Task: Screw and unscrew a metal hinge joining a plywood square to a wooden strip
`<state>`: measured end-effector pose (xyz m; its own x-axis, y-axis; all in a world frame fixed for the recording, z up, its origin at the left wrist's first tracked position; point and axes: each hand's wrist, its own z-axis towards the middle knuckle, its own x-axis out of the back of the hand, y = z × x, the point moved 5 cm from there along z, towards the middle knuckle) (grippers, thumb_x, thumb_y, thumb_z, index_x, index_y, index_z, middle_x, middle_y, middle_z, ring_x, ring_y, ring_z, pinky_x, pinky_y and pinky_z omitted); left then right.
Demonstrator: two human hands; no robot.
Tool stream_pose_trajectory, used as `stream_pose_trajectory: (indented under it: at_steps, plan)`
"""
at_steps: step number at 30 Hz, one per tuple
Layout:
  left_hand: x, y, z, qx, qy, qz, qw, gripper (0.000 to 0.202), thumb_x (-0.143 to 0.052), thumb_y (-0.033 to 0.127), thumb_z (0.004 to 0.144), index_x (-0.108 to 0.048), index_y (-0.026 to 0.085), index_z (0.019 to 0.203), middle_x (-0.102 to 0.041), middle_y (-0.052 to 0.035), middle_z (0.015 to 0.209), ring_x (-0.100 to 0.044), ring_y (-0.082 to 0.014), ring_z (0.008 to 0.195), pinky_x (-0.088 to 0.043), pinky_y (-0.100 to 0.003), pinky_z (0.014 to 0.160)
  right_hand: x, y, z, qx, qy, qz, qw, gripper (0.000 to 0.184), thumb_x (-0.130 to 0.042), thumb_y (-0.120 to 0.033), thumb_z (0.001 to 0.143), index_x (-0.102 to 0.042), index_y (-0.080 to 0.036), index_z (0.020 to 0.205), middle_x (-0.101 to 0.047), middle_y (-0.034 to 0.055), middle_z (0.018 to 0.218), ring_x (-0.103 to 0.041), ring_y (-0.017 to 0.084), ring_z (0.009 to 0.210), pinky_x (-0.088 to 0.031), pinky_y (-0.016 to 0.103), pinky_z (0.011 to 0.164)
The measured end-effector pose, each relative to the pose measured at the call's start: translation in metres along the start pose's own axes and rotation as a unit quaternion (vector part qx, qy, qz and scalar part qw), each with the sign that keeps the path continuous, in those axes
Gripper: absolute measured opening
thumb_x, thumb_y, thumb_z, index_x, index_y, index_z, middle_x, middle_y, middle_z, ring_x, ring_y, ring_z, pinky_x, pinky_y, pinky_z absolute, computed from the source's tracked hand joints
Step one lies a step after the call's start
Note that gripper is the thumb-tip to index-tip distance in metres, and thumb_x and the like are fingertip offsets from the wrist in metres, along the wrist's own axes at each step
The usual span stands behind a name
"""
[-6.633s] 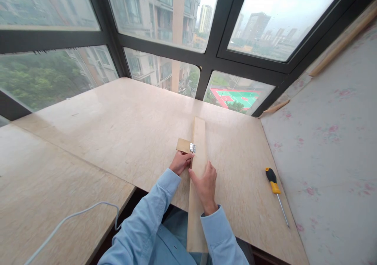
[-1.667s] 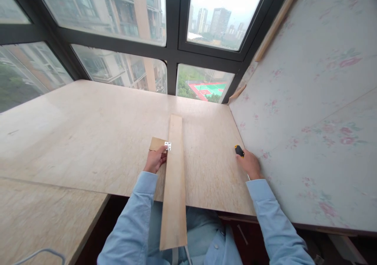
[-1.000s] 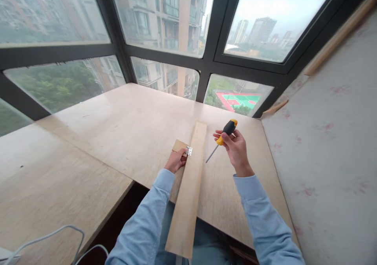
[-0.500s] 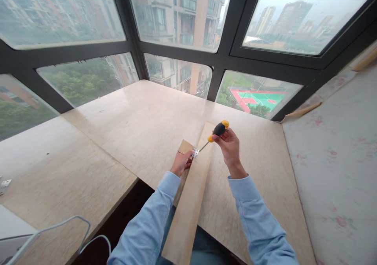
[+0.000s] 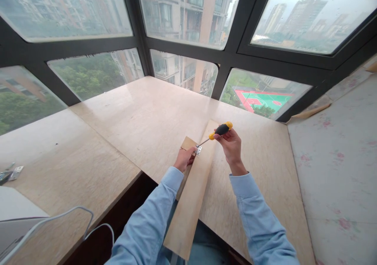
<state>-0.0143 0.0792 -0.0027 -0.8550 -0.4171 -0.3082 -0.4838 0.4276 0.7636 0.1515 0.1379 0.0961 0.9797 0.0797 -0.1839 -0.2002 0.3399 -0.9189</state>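
Observation:
A long wooden plank (image 5: 193,194) lies on the marble table (image 5: 123,119) and sticks out over its near edge. A small wooden block (image 5: 187,143) sits against the plank's left side, joined by a small metal hinge (image 5: 198,150). My left hand (image 5: 184,159) is closed and presses on the block and hinge. My right hand (image 5: 231,144) grips a yellow and black screwdriver (image 5: 219,130), whose tip rests on the hinge.
Dark-framed windows (image 5: 229,57) ring the far side of the table. A floral wall (image 5: 341,155) stands at the right. Small metal parts (image 5: 11,174) lie at the far left, and a white cable (image 5: 59,218) loops near the lower left.
My right hand took the screwdriver from the table's right side, raised it and brought its tip down onto the hinge. My left hand stayed on the block.

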Motion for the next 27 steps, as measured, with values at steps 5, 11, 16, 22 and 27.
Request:
stream_pose_trajectory:
  at_steps: [5, 11, 16, 22, 27]
  plan:
    - [0.0008, -0.0002, 0.0009, -0.003, -0.001, -0.001, 1.000, 0.025, -0.067, 0.015, 0.069, -0.060, 0.012, 0.093, -0.066, -0.0040, 0.069, -0.062, -0.0150, 0.050, -0.052, -0.027, 0.050, 0.0019, -0.0025, 0.0002, 0.015, 0.017, -0.007, 1.000, 0.040, -0.087, -0.033, 0.063, -0.068, -0.021, 0.096, -0.073, 0.0026, 0.091, -0.070, 0.022, 0.088, -0.059, 0.044, 0.086]
    - [0.0012, -0.0014, 0.0020, 0.001, 0.002, 0.003, 1.000, 0.025, -0.067, 0.014, 0.070, -0.061, 0.011, 0.093, -0.066, -0.0033, 0.068, -0.061, -0.0140, 0.050, -0.053, -0.027, 0.052, 0.0014, -0.0040, -0.0002, 0.024, 0.008, -0.004, 1.000, 0.045, -0.086, -0.038, 0.064, -0.068, -0.021, 0.101, -0.073, 0.0042, 0.093, -0.070, 0.024, 0.091, -0.058, 0.047, 0.087]
    - [0.0018, -0.0034, 0.0055, 0.002, -0.006, -0.002, 1.000, 0.026, -0.068, 0.014, 0.070, -0.062, 0.010, 0.095, -0.064, -0.0018, 0.066, -0.059, -0.0123, 0.048, -0.053, -0.026, 0.052, 0.0013, 0.0014, -0.0001, 0.015, 0.001, -0.003, 1.000, 0.042, -0.087, -0.036, 0.063, -0.068, -0.021, 0.098, -0.074, 0.0032, 0.092, -0.070, 0.024, 0.091, -0.058, 0.046, 0.088]
    - [0.0026, -0.0036, 0.0048, 0.003, -0.011, -0.004, 1.000, 0.027, -0.069, 0.015, 0.070, -0.062, 0.011, 0.095, -0.065, -0.0029, 0.068, -0.060, -0.0127, 0.050, -0.053, -0.026, 0.054, 0.0013, 0.0012, -0.0002, 0.017, -0.009, 0.008, 1.000, 0.039, -0.085, -0.032, 0.066, -0.066, -0.022, 0.099, -0.074, 0.0022, 0.094, -0.071, 0.023, 0.094, -0.058, 0.045, 0.089]
    - [0.0016, -0.0018, 0.0023, 0.000, -0.023, -0.012, 1.000, 0.027, -0.069, 0.015, 0.070, -0.061, 0.011, 0.095, -0.066, -0.0034, 0.070, -0.061, -0.0128, 0.051, -0.053, -0.026, 0.054, -0.0069, -0.0059, -0.0046, 0.005, -0.040, 0.034, 0.999, 0.040, -0.084, -0.029, 0.069, -0.061, -0.024, 0.101, -0.075, 0.0023, 0.099, -0.071, 0.023, 0.098, -0.059, 0.045, 0.089]
